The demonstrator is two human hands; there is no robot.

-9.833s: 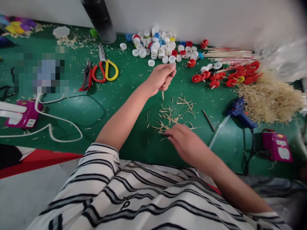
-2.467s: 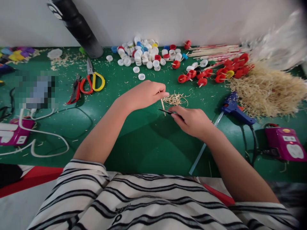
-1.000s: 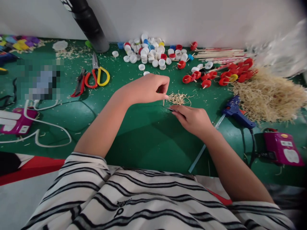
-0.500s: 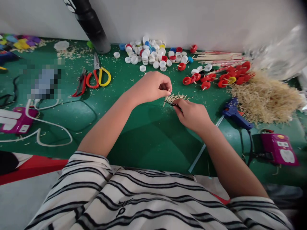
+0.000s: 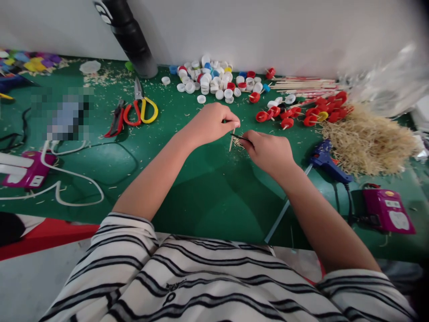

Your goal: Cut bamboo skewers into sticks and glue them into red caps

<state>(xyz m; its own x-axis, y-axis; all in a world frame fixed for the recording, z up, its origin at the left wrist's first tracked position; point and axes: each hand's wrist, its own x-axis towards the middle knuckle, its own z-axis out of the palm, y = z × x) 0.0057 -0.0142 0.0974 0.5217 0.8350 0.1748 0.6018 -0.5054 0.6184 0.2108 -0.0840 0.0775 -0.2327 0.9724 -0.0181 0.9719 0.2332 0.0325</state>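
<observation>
My left hand (image 5: pixel 214 123) is closed in a pinch on a short pale wooden stick (image 5: pixel 231 142), which points down toward the table. To its right, my right hand (image 5: pixel 270 150) is shut on slim black tweezers (image 5: pixel 241 137), their tips close to the stick. Whether the tips touch the stick I cannot tell. Beneath and between the fingers lies a small heap of pale straw-like strands (image 5: pixel 238 143), partly hidden by my right hand.
Behind my hands are bottle caps (image 5: pixel 219 82), red caps on sticks (image 5: pixel 315 114) and thin sticks (image 5: pixel 301 84). Scissors (image 5: pixel 140 105), pliers (image 5: pixel 116 120) and a black bottle (image 5: pixel 136 44) stand left. A glue gun (image 5: pixel 330 161), straw pile (image 5: pixel 372 141) and purple power socket (image 5: pixel 389 210) are right.
The pale stick now shows below my left fingertips. My right hand has shifted slightly, bringing the tweezers up beside the stick and covering more of the strand heap. The view has moved a little.
</observation>
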